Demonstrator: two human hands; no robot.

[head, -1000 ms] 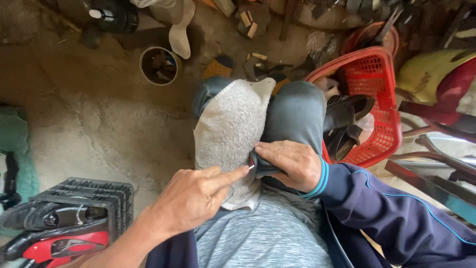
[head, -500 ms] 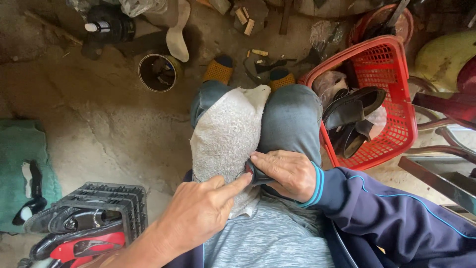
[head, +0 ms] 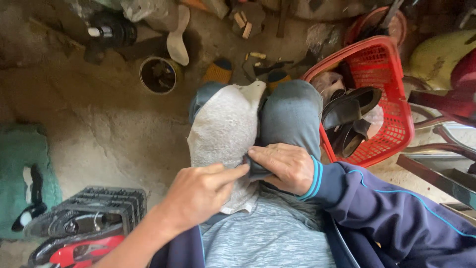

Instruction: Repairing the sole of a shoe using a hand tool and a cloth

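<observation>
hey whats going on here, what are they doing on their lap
A person sits with a pale grey cloth spread over the left knee. The right hand presses a small dark piece down on the cloth, and the left hand points its forefinger at the piece's edge. What the piece is cannot be told. A red basket with dark sandals stands on the floor to the right.

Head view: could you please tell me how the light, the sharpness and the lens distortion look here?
Head view: soft, even daylight with no glare; dark shadow only along the top edge; left hand, right hand and grey cloth fairly sharp; red basket slightly soft; wide lens bends the edges.
</observation>
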